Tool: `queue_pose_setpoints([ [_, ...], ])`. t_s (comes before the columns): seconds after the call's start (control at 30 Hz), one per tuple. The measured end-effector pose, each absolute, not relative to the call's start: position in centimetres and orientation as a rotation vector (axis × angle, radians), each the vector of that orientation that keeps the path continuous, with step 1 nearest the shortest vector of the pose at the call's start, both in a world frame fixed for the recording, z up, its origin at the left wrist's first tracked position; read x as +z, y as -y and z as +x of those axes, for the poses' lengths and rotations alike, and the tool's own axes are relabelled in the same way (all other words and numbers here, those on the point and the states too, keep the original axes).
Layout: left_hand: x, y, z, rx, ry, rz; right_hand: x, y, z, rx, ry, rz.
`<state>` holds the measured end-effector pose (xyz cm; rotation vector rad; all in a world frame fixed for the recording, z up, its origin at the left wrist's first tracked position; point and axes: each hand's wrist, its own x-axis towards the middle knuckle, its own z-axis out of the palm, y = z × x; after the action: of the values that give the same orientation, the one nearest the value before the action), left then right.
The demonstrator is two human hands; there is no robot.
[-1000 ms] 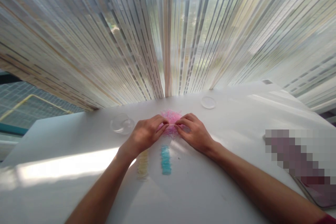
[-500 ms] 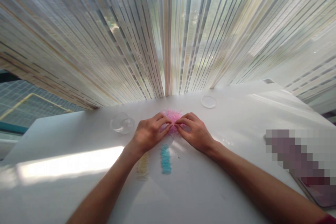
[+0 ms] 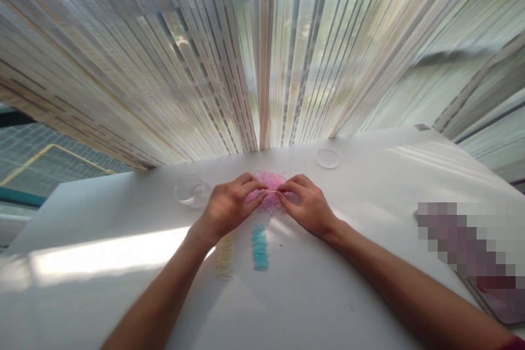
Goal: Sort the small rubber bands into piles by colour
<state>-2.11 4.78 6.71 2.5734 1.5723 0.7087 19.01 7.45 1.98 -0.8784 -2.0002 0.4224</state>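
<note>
A short, thin, pale pink strip is stretched level between my fingertips. My left hand pinches one end between thumb and fingers. At the other end, my right hand holds it in a similar pinch. Just beneath and behind the strip lies a loose pile of pink and lilac shreds, partly hidden by both hands. Nearer to me, turquoise strips are laid side by side in a neat column. Left of them runs a matching column of pale yellow strips, its far end close to my left wrist.
On the white table, a clear round container stands left of my left hand. A clear round disc lies at the back. A phone-like object, partly pixelated, is at the right. Striped curtains hang behind the table.
My fingertips have moved slightly apart, and the pale strip now shows between them. The hands otherwise keep their place over the pink pile. The curtain at the right has shifted.
</note>
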Motion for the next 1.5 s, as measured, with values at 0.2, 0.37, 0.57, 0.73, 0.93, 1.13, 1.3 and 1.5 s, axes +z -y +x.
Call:
queue_pose_setpoints([
  [0.2, 6.8, -4.5, -2.3, 0.700, -1.558, 2.573, 2.0, -7.4, 19.0, 0.419, 1.997, -0.806],
  [0.37, 7.0, -4.0, -2.3, 0.684, -1.534, 2.553, 2.0, -7.3, 18.9, 0.439, 1.972, -0.805],
  [0.57, 7.5, -3.6, -2.3, 0.735, -1.540, 2.577, 2.0, -7.2, 19.0, 0.473, 1.979, -0.792],
  [0.73, 8.8, -1.1, -4.4, 0.706, -1.556, 2.587, 2.1, -7.2, 19.1, 0.487, 1.999, -0.796],
  [0.93, 8.4, 6.4, -7.9, 0.537, -1.612, 2.453, 1.9, -7.3, 19.1, 0.482, 2.038, -0.796],
  [1.13, 6.1, 10.3, -8.5, 0.449, -1.620, 2.334, 2.0, -7.3, 19.0, 0.446, 2.058, -0.791],
  [1.3, 5.3, 10.2, -8.9, 0.450, -1.636, 2.308, 2.0, -7.3, 19.0, 0.428, 2.057, -0.783],
  [1.5, 4.9, 10.3, -9.3, 0.433, -1.654, 2.286, 1.9, -7.4, 19.1, 0.420, 2.065, -0.769],
])
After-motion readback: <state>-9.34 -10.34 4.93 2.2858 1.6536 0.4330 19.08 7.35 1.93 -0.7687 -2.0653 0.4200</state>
